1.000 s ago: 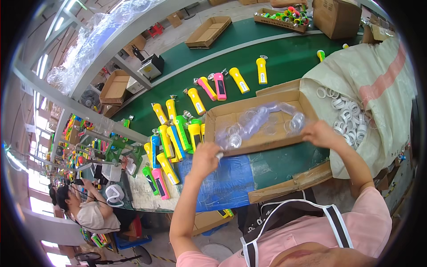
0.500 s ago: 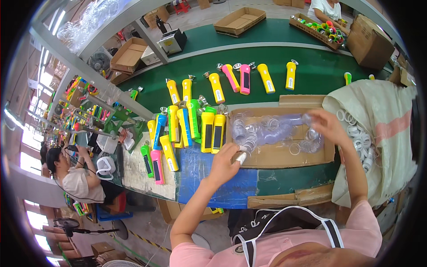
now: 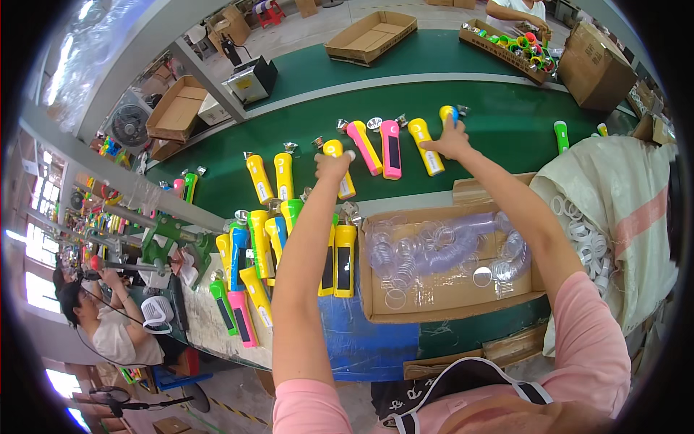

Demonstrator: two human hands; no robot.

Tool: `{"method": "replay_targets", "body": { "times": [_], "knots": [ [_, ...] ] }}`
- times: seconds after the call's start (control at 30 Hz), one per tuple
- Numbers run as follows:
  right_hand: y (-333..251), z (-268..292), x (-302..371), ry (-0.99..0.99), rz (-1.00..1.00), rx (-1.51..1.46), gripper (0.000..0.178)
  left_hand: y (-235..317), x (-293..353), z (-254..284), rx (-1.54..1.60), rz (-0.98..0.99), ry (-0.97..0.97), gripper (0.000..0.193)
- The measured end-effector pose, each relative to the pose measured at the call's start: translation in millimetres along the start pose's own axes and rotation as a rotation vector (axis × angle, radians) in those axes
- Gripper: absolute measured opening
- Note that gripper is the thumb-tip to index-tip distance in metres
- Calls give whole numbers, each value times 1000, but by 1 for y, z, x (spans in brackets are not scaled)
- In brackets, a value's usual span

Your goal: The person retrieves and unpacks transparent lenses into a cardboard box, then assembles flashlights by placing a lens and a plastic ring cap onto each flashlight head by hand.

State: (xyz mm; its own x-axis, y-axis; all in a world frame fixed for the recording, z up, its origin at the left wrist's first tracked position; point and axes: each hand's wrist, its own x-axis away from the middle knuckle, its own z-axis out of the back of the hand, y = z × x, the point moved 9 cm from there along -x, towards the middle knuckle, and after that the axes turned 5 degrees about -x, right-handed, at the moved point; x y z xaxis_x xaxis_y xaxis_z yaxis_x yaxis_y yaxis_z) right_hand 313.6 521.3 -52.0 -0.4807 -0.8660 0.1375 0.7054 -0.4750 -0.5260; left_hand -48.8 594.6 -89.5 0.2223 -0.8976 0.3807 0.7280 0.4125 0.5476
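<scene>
On the green belt, my left hand [image 3: 332, 168] is closed around the upper part of a yellow flashlight [image 3: 348, 189]. Something small and white shows at its thumb; I cannot tell what it is. Farther right, my right hand [image 3: 450, 142] grips another yellow flashlight [image 3: 445, 112], mostly hidden under the palm, with a patch of blue at the fingers. The right thumb reaches toward a neighbouring yellow flashlight [image 3: 426, 150]. Between my hands lie a pink-and-yellow flashlight [image 3: 366, 150] and a pink flashlight [image 3: 391, 153]. Shiny reflector cups [image 3: 374, 124] rest by their heads.
A cardboard tray [image 3: 448, 312] of clear plastic rings is below my right forearm. Several flashlights cluster near my left forearm, including a blue one [image 3: 237, 257]. A sack [image 3: 614, 195] with white rings stands right. Co-workers sit left and at the far side.
Both hands have left the ring tray and reached forward to the flashlights on the belt. The tray and flashlights appear lower in view. The far-right yellow flashlight has shifted leftward under my right hand.
</scene>
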Motion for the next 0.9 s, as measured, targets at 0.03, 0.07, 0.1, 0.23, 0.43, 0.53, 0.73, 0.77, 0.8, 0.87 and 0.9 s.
{"method": "replay_targets", "body": {
  "times": [0.03,0.07,0.1,0.23,0.43,0.53,0.73,0.77,0.8,0.87,0.9],
  "knots": [
    [-27,-11,1,-36,77,-57,135,0,-18,-6,175,17,6,89],
    [-53,-24,1,-77,158,-117,135,-6,-35,-7,349,36,18,75],
    [-62,-41,-3,-119,153,-219,135,9,-46,-25,534,-98,-199,59],
    [-53,-69,-17,-469,94,-790,97,69,-6,-60,721,-167,-324,43],
    [-117,-56,58,-905,59,-1451,50,106,45,-64,900,-230,-664,49],
    [-135,-66,95,-894,-5,-1484,50,90,71,-30,963,-245,-669,57],
    [-223,7,210,-875,347,-1481,49,51,183,132,819,-588,-331,47],
    [-244,35,248,-964,468,-1465,50,56,242,157,950,-619,-471,38],
    [-271,52,302,-1062,620,-1462,52,29,282,192,912,-603,-333,38],
    [-300,27,393,-1178,736,-1463,56,-51,339,229,1021,-561,-251,42],
    [-286,-5,421,-1038,584,-1288,60,-106,357,244,963,-529,-82,48]
  ]
}}
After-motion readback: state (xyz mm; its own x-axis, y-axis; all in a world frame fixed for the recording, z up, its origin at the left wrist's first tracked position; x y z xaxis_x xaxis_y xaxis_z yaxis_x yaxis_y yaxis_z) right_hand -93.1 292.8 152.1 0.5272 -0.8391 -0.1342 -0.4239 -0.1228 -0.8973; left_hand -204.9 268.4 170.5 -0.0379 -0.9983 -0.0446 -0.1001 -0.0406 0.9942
